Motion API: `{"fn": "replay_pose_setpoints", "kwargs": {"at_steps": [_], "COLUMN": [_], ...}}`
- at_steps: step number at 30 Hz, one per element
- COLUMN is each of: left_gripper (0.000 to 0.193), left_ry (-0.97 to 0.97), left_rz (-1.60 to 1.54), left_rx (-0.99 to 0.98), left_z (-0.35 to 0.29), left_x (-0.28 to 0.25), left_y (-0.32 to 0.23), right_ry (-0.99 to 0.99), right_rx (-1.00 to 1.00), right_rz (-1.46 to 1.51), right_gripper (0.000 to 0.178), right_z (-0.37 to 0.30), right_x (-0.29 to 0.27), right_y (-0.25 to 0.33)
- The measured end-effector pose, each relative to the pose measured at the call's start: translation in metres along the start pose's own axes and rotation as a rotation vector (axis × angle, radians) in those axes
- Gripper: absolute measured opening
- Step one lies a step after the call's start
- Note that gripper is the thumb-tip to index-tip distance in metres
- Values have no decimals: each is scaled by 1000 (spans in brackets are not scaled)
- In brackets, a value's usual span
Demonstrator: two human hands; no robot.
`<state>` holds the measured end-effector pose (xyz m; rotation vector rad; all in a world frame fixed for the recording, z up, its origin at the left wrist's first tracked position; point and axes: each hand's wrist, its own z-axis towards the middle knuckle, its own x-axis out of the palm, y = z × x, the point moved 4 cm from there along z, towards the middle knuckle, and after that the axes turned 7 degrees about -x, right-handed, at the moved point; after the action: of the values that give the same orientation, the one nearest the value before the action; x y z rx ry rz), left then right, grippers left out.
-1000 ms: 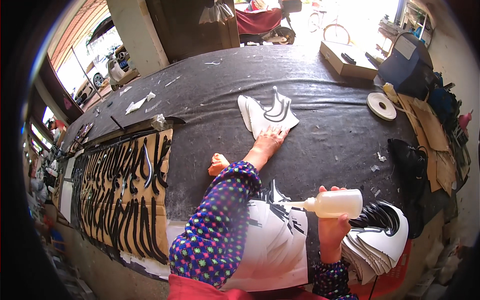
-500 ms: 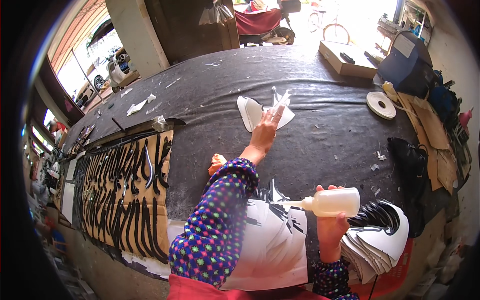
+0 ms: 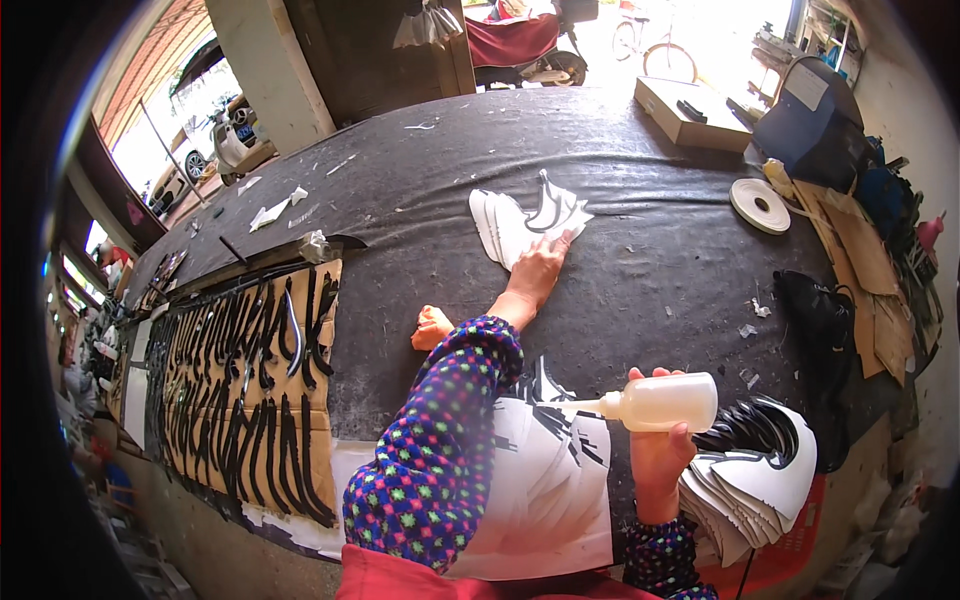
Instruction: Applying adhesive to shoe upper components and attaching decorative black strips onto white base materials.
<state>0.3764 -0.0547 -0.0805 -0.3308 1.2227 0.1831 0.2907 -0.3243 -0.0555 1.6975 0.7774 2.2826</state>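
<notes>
Far across the surface, left hand lies open on white cutouts — right hand grips glue bottle, tip over near sheet.

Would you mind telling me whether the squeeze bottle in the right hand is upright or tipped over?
Tipped on its side: the squeeze bottle lies about level in the right hand, nozzle pointing left over the white sheet.

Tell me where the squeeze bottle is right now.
In the head view, the pale squeeze bottle sits low and right of centre, held in the right hand, nozzle pointing left over the white sheet, beside the stack of white cut pieces.
</notes>
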Motion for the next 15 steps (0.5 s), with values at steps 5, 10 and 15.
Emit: {"fn": "replay_pose_setpoints", "kwargs": {"at_steps": [5, 10, 15], "left_gripper": [55, 43, 41], "left_ry": [-108, 95, 105], "left_rz": [-135, 151, 80], "left_rx": [-27, 64, 71], "left_z": [2, 5, 5], "left_x": [-6, 20, 18], "left_y": [0, -3, -1], "right_ry": [7, 5, 21], "right_rx": [-3, -7, -1], "right_rz": [5, -2, 13], "right_gripper": [70, 69, 69], "right_z": [0, 0, -1], "right_x": [1, 1, 1], "right_y": [0, 0, 0]}}
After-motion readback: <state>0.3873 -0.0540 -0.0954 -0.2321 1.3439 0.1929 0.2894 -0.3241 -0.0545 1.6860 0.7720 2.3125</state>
